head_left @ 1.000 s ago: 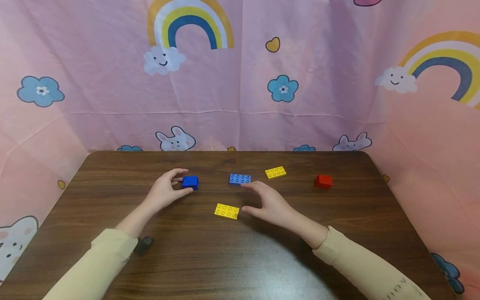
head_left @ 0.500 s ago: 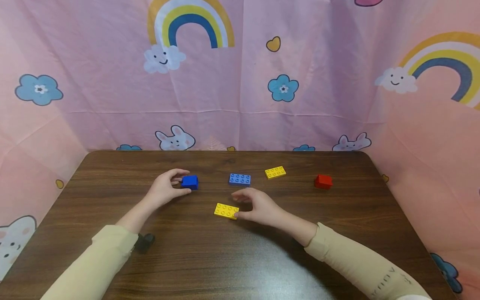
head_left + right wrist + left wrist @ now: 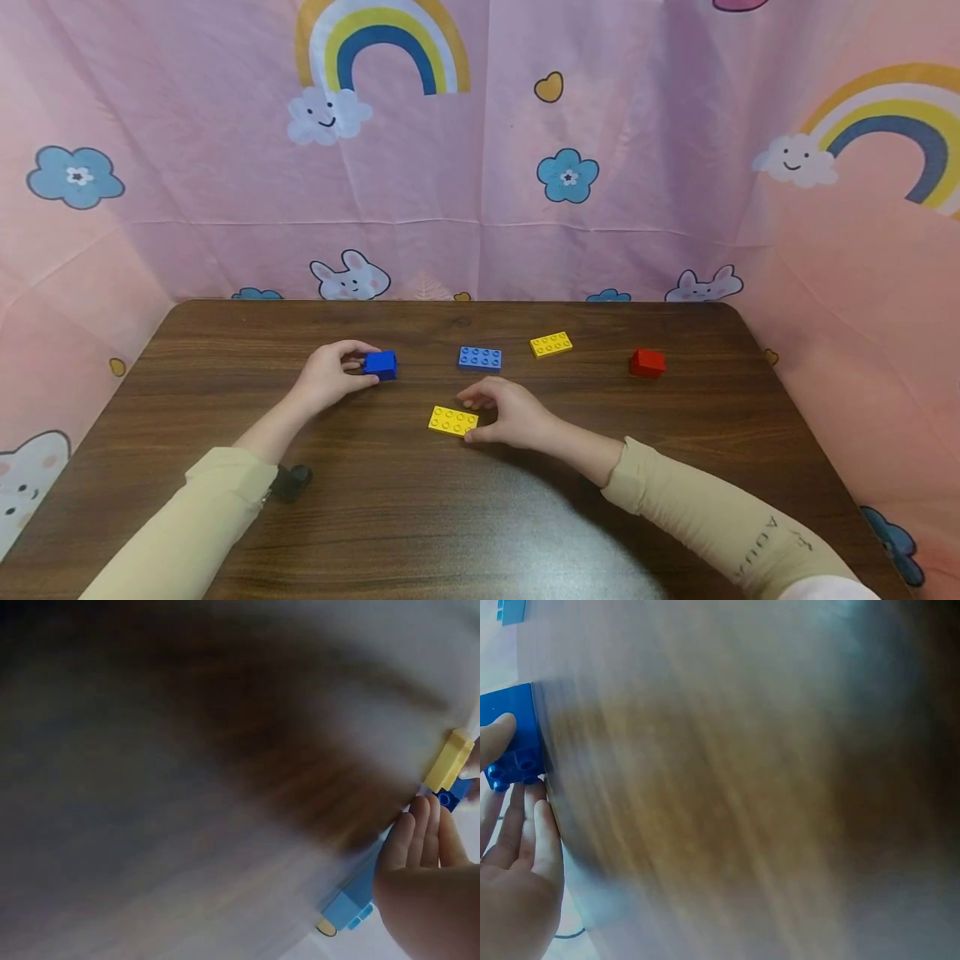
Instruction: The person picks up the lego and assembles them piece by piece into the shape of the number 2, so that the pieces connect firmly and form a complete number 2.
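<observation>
On the left of the table, a small dark blue brick (image 3: 381, 365) sits within my left hand (image 3: 330, 377). The thumb lies against its near side and the fingers reach round its far side; the left wrist view shows the thumb on the blue brick (image 3: 514, 701). Near the middle lies a flat yellow eight-stud brick (image 3: 452, 421). My right hand (image 3: 517, 414) is at its right end, thumb at the near corner. The right fingers are bent loosely behind it, with a gap from the yellow brick (image 3: 448, 763).
Behind the right hand lies a lighter blue eight-stud brick (image 3: 480, 358). A second yellow brick (image 3: 551, 344) is farther back, and a red brick (image 3: 648, 363) stands at the right. The brown wooden table (image 3: 420, 517) meets a pink patterned cloth (image 3: 480, 167).
My right hand has come left and toward me, from beside the lighter blue brick to the near yellow brick. The left thumb and fingers have drawn slightly closer round the dark blue brick.
</observation>
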Demonstrator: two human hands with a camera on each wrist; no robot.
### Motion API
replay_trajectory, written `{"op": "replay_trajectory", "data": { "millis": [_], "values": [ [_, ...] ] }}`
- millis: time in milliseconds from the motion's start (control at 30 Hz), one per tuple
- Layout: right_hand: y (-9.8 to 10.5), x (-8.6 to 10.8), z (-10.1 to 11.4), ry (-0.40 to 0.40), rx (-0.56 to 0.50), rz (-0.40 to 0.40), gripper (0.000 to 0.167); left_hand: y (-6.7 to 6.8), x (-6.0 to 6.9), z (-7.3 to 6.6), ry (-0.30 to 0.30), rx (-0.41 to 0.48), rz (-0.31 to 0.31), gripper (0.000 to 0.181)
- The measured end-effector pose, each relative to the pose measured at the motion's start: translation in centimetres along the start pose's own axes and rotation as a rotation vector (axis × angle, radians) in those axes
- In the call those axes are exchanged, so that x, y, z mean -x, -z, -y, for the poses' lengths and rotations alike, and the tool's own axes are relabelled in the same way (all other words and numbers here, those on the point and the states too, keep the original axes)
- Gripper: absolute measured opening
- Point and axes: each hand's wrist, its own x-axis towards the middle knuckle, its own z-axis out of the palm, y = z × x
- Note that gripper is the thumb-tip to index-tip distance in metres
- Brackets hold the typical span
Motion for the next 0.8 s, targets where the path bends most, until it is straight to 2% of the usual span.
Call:
{"op": "replay_trajectory", "data": {
  "millis": [367,800],
  "values": [
    [-0.35,-0.88,-0.04,0.034,0.07,0.001,0.05,0.06,0.0,-0.17,0.013,0.006,0.003,0.042],
    [-0.13,-1.04,-0.28,0.018,0.095,0.019,0.041,0.04,-0.02,-0.24,0.028,0.026,-0.003,0.046]
  ]
}}
